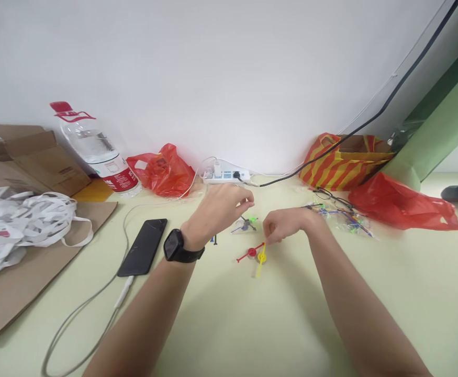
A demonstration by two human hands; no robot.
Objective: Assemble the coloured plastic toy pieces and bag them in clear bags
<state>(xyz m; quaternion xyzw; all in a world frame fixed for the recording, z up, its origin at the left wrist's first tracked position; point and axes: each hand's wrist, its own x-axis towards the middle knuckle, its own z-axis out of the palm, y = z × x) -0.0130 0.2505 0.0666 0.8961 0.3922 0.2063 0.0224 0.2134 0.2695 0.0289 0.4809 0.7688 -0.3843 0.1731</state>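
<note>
Red bottle label unreadable; right hand pinches yellow spinner.

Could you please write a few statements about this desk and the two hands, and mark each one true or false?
1. The left hand has a black watch on its wrist. True.
2. The phone lies to the right of both hands. False: it lies to their left, with a cable plugged in.
3. A red and a yellow plastic piece lie just below the right hand. True.
4. The water bottle stands upright. False: it leans over.
</note>
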